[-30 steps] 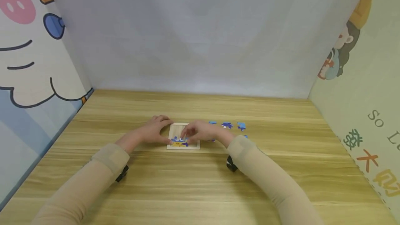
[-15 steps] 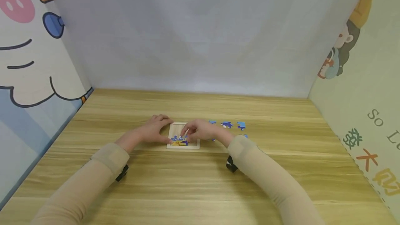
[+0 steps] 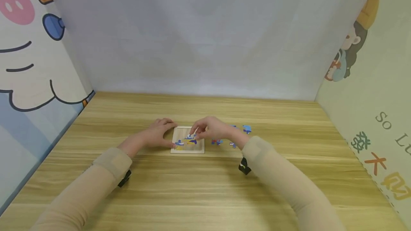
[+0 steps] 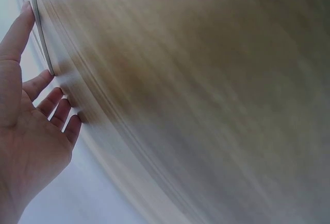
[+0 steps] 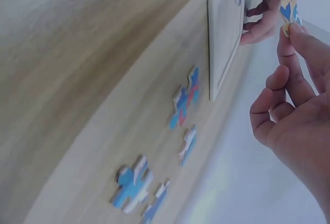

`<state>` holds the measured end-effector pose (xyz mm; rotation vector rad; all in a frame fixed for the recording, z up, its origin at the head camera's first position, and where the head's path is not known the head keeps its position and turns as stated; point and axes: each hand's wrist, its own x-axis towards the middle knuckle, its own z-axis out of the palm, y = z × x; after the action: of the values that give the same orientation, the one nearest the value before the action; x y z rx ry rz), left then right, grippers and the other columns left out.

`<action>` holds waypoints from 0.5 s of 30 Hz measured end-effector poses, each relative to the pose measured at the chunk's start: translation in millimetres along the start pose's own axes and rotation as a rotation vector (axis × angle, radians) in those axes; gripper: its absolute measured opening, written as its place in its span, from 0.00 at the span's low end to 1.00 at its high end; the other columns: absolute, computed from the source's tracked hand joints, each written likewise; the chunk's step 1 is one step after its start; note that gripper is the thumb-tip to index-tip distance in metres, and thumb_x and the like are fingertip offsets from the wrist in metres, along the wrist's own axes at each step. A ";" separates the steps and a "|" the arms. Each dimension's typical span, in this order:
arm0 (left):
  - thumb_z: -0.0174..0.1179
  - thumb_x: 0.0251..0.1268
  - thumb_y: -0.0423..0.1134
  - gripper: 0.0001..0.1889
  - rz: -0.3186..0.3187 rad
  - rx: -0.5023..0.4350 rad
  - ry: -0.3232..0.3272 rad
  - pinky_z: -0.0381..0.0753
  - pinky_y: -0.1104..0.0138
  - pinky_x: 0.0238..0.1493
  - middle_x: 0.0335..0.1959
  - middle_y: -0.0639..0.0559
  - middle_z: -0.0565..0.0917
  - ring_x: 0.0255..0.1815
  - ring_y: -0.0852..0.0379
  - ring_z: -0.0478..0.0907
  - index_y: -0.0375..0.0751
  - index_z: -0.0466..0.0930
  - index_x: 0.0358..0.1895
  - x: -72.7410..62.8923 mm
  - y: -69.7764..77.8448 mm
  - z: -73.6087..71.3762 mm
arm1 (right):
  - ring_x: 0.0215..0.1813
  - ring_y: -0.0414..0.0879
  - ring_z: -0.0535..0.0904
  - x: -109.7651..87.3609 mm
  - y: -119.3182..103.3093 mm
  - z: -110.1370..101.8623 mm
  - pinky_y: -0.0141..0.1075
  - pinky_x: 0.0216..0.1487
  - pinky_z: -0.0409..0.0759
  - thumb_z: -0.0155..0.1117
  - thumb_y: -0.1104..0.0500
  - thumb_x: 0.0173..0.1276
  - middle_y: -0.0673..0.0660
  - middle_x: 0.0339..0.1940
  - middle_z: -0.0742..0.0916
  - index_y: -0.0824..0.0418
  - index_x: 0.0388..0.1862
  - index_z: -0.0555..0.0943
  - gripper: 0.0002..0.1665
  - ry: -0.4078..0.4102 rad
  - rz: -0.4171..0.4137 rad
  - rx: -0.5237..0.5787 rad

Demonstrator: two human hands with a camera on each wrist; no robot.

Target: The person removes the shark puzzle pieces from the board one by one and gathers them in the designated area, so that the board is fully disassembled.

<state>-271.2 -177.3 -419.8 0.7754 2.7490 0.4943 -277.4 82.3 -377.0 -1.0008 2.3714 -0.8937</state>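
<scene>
My right hand (image 3: 210,128) pinches a jigsaw puzzle piece (image 5: 289,12), yellow, blue and white, between thumb and index finger. In the head view this piece overlaps the right half of a shallow, light wooden puzzle tray (image 3: 187,149). Another yellow and blue puzzle piece (image 3: 179,143) lies in the tray's lower left corner. My left hand (image 3: 157,133) is spread along the tray's left side, thumb at the lower corner and index finger at the upper one. In the left wrist view, those fingertips touch the tray's edge (image 4: 40,33).
Right of the tray, several loose blue puzzle pieces lie on the wooden table (image 3: 179,188), among them a blue and red pair (image 5: 184,99) and a light blue piece (image 5: 132,184). A pale cloth (image 3: 205,45) hangs behind the table, with printed panels at both sides.
My right hand has moved up and to the right, taking the puzzle piece away from beside the one in the lower left corner. My left hand stays at the tray.
</scene>
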 end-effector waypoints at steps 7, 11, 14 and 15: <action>0.65 0.53 0.60 0.45 0.010 0.000 0.004 0.55 0.41 0.67 0.70 0.38 0.58 0.70 0.36 0.52 0.40 0.60 0.71 -2.1 0.7 -0.2 | 0.37 0.39 0.79 -11.0 -2.1 -11.0 0.31 0.37 0.76 0.65 0.60 0.64 0.47 0.34 0.86 0.54 0.44 0.83 0.10 0.018 -0.021 -0.025; 0.65 0.53 0.60 0.45 0.012 -0.006 0.000 0.54 0.42 0.68 0.71 0.39 0.57 0.71 0.36 0.51 0.41 0.59 0.71 -2.5 0.1 0.1 | 0.35 0.40 0.77 -21.1 -6.2 -20.0 0.32 0.36 0.75 0.65 0.59 0.64 0.47 0.33 0.85 0.54 0.44 0.84 0.09 0.032 -0.054 -0.049; 0.65 0.53 0.60 0.45 0.018 -0.011 0.001 0.54 0.42 0.68 0.71 0.38 0.57 0.71 0.36 0.50 0.40 0.59 0.71 -2.8 0.5 -0.2 | 0.34 0.40 0.76 -30.1 -9.0 -25.8 0.32 0.35 0.75 0.66 0.58 0.64 0.46 0.32 0.84 0.54 0.42 0.84 0.08 0.040 -0.059 -0.068; 0.65 0.53 0.60 0.46 0.019 -0.013 0.001 0.54 0.42 0.68 0.71 0.38 0.57 0.71 0.36 0.50 0.40 0.59 0.71 -2.8 0.6 -0.4 | 0.34 0.40 0.77 -33.3 -9.9 -27.5 0.32 0.35 0.76 0.66 0.58 0.64 0.47 0.32 0.84 0.55 0.42 0.84 0.08 0.040 -0.059 -0.068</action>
<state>-268.7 -178.4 -418.8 0.7997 2.7388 0.5162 -266.9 112.7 -346.5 -1.0940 2.4319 -0.8667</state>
